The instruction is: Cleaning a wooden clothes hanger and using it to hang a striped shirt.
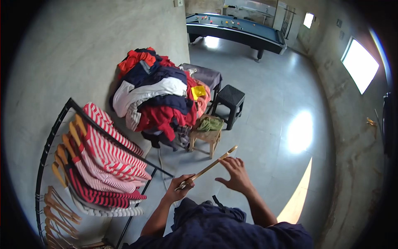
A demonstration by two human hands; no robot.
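My left hand (181,187) is closed around the middle of a wooden clothes hanger (214,163), seen nearly edge-on in front of my body. Beside the hanger's far end, my right hand (235,175) has its fingers spread; whether a fingertip touches the wood is unclear. To the left, striped red, pink and white garments (115,155) hang on wooden hangers from a black metal clothes rack (42,165). More bare wooden hangers (59,211) hang at the rack's near end.
A large heap of clothes (161,93) lies ahead against the wall. Beside it stand a wooden stool (206,135) with a green cloth (210,124) and a black plastic stool (231,93). Farther back is a pool table (236,31) with balls. A stained wall (348,140) runs along the right.
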